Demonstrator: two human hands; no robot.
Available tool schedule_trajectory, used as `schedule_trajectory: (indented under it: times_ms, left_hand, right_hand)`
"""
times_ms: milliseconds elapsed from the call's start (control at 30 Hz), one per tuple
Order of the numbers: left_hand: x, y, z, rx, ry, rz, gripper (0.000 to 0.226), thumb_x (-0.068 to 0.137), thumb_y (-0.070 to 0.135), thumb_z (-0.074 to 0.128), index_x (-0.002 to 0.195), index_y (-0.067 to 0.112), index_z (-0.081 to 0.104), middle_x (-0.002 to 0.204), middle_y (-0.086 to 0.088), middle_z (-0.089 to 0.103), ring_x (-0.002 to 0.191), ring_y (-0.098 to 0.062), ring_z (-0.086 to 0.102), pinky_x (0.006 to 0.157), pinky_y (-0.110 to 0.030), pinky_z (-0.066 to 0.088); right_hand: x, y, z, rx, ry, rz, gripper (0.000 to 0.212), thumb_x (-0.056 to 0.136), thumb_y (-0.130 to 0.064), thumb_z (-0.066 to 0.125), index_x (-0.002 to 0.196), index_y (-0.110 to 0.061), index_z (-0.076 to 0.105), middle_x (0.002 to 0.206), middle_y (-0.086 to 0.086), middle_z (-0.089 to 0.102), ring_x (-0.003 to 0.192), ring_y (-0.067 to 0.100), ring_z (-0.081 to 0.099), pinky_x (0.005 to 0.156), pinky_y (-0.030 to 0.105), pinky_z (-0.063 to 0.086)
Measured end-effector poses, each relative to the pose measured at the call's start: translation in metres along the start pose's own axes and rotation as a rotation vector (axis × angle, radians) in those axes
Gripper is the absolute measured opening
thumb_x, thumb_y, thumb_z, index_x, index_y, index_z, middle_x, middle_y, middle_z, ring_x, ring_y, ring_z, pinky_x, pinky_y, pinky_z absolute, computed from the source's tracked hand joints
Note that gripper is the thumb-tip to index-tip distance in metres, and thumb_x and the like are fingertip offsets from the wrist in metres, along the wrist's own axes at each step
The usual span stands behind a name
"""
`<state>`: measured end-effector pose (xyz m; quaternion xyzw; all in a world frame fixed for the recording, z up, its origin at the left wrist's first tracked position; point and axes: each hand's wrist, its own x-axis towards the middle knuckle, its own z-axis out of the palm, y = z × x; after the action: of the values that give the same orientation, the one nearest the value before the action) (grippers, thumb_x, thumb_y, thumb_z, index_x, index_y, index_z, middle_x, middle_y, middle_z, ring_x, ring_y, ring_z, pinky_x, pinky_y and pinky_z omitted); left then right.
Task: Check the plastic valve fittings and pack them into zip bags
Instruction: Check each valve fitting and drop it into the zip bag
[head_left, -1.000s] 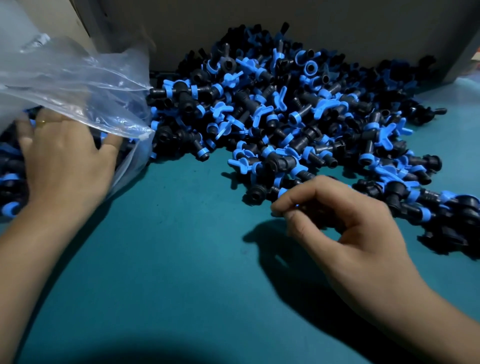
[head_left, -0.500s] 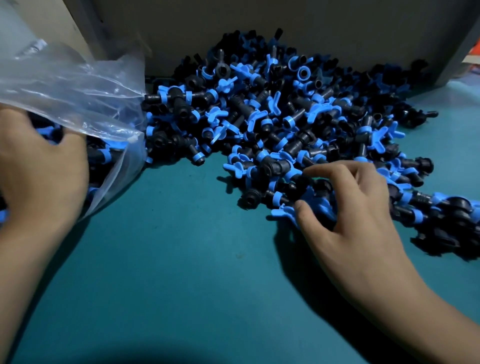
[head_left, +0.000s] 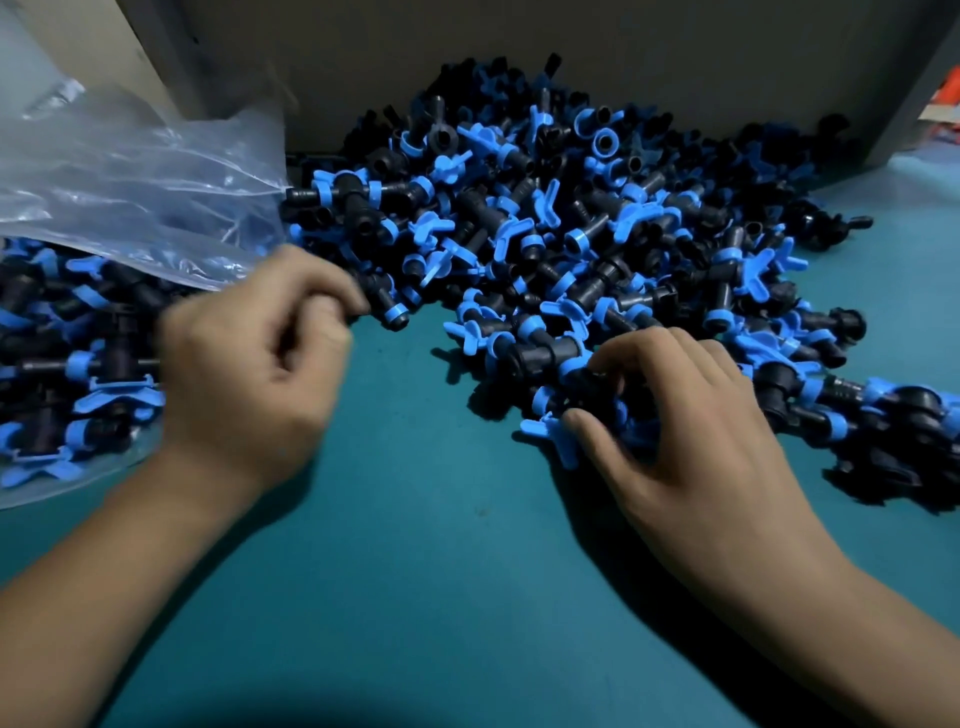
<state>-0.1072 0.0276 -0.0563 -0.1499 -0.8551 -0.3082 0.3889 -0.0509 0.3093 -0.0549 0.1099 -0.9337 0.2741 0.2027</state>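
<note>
Two hands low over the teal bench (head_left: 441, 597), both at the near edge of the pile of fittings (head_left: 597, 223); right hand (head_left: 691, 436) at the pile's near right fringe, fingers and thumb curled round a black-and-blue fitting (head_left: 550, 358), pinching at the black body beside the blue collar; left hand (head_left: 249, 374) at the pile's near left corner, fingers curled, seemingly closing on a fitting's black end, though blur hides the contact. Left of the pile, a clear zip bag (head_left: 130, 192), mouth toward the pile, already well stocked with fittings. Likely light, rigid, smooth plastic, prone to tangling by the blue wing handles; best gripped across the stout black barrel, not the thin wings. No brand, label or legible writing anywhere.
</note>
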Motion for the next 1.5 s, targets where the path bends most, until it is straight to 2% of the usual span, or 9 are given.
schedule_trajectory:
  times_ms: [133,267,433,600,733,933,1233,1333,1500]
  left_hand:
    - [-0.005,0.026,0.019,-0.192,-0.543,0.020,0.043,0.096,0.046,0.056,0.137,0.033,0.057,0.092,0.008,0.066,0.079,-0.019,0.066,0.075,-0.038,0.053]
    - [-0.007,0.021,0.021,-0.194,-0.767,0.101,0.074,0.093,0.068,0.059,0.158,0.051,0.028,0.114,0.018,0.059,0.110,-0.013,0.062,0.097,-0.043,0.051]
    - [-0.008,0.021,0.026,-0.155,-0.733,0.194,0.070,0.098,0.071,0.049,0.160,0.048,0.025,0.147,0.020,0.050,0.138,-0.007,0.048,0.114,-0.043,0.043]
    - [-0.005,0.024,0.025,-0.160,-0.679,0.217,0.063,0.103,0.064,0.046,0.158,0.036,0.036,0.140,0.016,0.053,0.132,-0.009,0.049,0.111,-0.034,0.039]
    - [-0.006,0.025,0.024,-0.211,-0.685,0.212,0.061,0.102,0.062,0.050,0.157,0.037,0.038,0.143,0.018,0.052,0.136,-0.007,0.050,0.113,-0.034,0.041]
    - [-0.007,0.023,0.031,-0.345,-0.694,0.199,0.044,0.099,0.024,0.066,0.142,0.024,0.059,0.128,0.009,0.064,0.122,-0.016,0.062,0.102,-0.039,0.050]
    - [-0.006,0.027,0.029,-0.363,-0.663,0.177,0.028,0.085,0.018,0.068,0.113,0.020,0.064,0.104,0.013,0.059,0.098,-0.015,0.061,0.084,-0.027,0.047]
    - [-0.007,0.030,0.028,-0.382,-0.635,0.150,0.020,0.089,0.026,0.067,0.107,0.019,0.063,0.100,0.009,0.061,0.093,-0.017,0.061,0.083,-0.031,0.049]
    - [-0.009,0.034,0.024,-0.484,-0.633,0.060,0.017,0.096,0.038,0.068,0.106,0.025,0.063,0.098,0.009,0.066,0.089,-0.016,0.065,0.081,-0.031,0.052]
  right_hand:
    - [0.002,0.000,0.000,0.011,0.071,-0.168,0.017,0.095,-0.018,0.075,0.108,-0.017,0.064,0.097,-0.005,0.061,0.094,0.027,0.056,0.088,0.050,0.046]
    - [-0.001,-0.003,-0.001,0.157,0.125,-0.237,0.015,0.099,-0.013,0.070,0.114,-0.014,0.066,0.101,-0.004,0.064,0.097,0.018,0.063,0.089,0.028,0.048]
    - [-0.003,-0.004,0.000,0.405,0.055,-0.251,0.017,0.105,-0.018,0.067,0.121,-0.019,0.062,0.110,-0.011,0.065,0.107,0.015,0.067,0.092,0.020,0.049]
    - [-0.003,-0.002,0.002,0.586,0.027,-0.095,0.016,0.106,-0.026,0.062,0.121,-0.028,0.056,0.099,-0.014,0.066,0.089,0.013,0.068,0.080,0.025,0.051]
    - [-0.003,-0.006,0.001,0.419,0.040,-0.253,0.023,0.102,-0.018,0.070,0.122,-0.018,0.061,0.108,-0.013,0.066,0.101,0.013,0.070,0.087,0.030,0.055]
    - [-0.003,-0.011,0.002,0.343,-0.141,-0.444,0.028,0.096,0.000,0.073,0.122,-0.009,0.067,0.115,0.002,0.061,0.108,0.017,0.062,0.091,0.030,0.051]
    - [0.000,-0.007,-0.002,0.199,0.116,-0.337,0.026,0.093,-0.005,0.077,0.118,-0.010,0.073,0.114,0.004,0.058,0.102,0.019,0.059,0.087,0.029,0.049]
    - [0.001,-0.006,-0.002,0.207,0.052,-0.320,0.027,0.097,-0.015,0.076,0.124,-0.013,0.071,0.122,0.000,0.060,0.116,0.021,0.060,0.099,0.036,0.049]
    - [-0.001,-0.010,-0.001,0.279,-0.082,-0.270,0.038,0.100,-0.032,0.070,0.135,-0.020,0.063,0.126,-0.010,0.062,0.121,0.006,0.061,0.102,0.022,0.046]
